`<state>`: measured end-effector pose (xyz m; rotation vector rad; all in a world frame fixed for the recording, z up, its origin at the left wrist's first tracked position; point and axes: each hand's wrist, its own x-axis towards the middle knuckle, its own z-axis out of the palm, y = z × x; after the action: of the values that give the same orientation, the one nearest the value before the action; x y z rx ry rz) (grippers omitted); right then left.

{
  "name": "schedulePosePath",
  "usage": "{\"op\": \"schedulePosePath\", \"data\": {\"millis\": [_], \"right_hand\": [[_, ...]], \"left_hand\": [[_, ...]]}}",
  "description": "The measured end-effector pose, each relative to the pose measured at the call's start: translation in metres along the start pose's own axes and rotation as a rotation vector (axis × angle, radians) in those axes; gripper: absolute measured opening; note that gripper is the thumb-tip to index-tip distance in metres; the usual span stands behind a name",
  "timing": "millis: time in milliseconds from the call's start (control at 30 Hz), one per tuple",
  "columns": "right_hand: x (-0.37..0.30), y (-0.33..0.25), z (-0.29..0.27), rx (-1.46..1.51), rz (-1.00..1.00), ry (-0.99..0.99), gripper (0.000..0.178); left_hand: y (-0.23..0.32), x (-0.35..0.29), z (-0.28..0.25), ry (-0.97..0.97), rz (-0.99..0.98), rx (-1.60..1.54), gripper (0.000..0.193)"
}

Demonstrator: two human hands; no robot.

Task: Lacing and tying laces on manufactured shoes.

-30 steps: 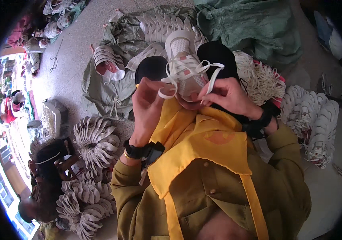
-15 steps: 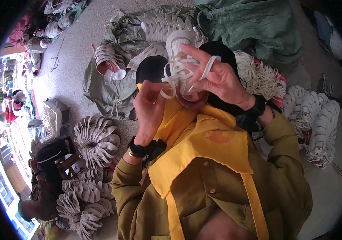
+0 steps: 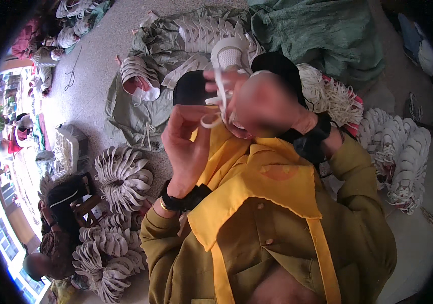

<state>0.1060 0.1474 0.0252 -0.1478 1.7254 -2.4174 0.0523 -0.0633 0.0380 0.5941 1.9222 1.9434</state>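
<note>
A white shoe (image 3: pixel 230 54) with a mesh toe lies in front of me, its toe pointing away and its opening toward my lap. My left hand (image 3: pixel 187 149) is at its left, thumb and fingers pinched on a white shoelace (image 3: pixel 220 83) that curls in a small loop by the fingertips and runs up past the other hand's fingers. My right hand (image 3: pixel 267 106) is over the middle of the shoe and hides most of its lacing. That hand is blurred, so its grip on the lace does not show. A yellow apron (image 3: pixel 257 187) covers my front.
Strung white shoe uppers (image 3: pixel 206 34) and another rolled upper (image 3: pixel 138 78) lie on a grey-green sheet (image 3: pixel 120 119). A green sack (image 3: pixel 322 38) is at the back right. Bundled laces (image 3: pixel 327 96) and laced uppers (image 3: pixel 408 162) are at right. At left are more bundles (image 3: pixel 124 178) and a seated person (image 3: pixel 57 248).
My right hand has turned and shifted left and down over the shoe, covering its lacing. My left hand moved slightly left, keeping the lace pinched.
</note>
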Motion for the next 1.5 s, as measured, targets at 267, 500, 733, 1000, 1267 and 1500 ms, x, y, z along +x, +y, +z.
{"op": "schedulePosePath", "data": {"millis": [267, 500, 733, 1000, 1267, 1500], "right_hand": [[0.007, 0.007, -0.019, -0.279, -0.176, 0.195, 0.012], [-0.011, 0.007, -0.022, -0.219, -0.038, 0.207, 0.011], [-0.044, 0.012, -0.030, -0.277, 0.035, 0.327, 0.014], [-0.062, 0.021, -0.027, -0.326, 0.027, 0.564, 0.010], [-0.056, 0.037, -0.029, -0.373, 0.011, 0.643, 0.006], [-0.055, 0.042, -0.029, -0.301, -0.030, 0.683, 0.008]], "left_hand": [[-0.050, 0.006, -0.012, -0.019, -0.203, 0.210, 0.010], [-0.053, 0.011, -0.007, 0.004, -0.174, 0.075, 0.008], [-0.059, 0.012, -0.005, -0.006, -0.124, 0.154, 0.009], [-0.037, 0.016, 0.005, -0.053, 0.192, 0.580, 0.012], [-0.032, 0.016, 0.008, -0.163, 0.305, 0.745, 0.016], [-0.053, 0.022, -0.004, -0.111, -0.144, 0.352, 0.009]]}}
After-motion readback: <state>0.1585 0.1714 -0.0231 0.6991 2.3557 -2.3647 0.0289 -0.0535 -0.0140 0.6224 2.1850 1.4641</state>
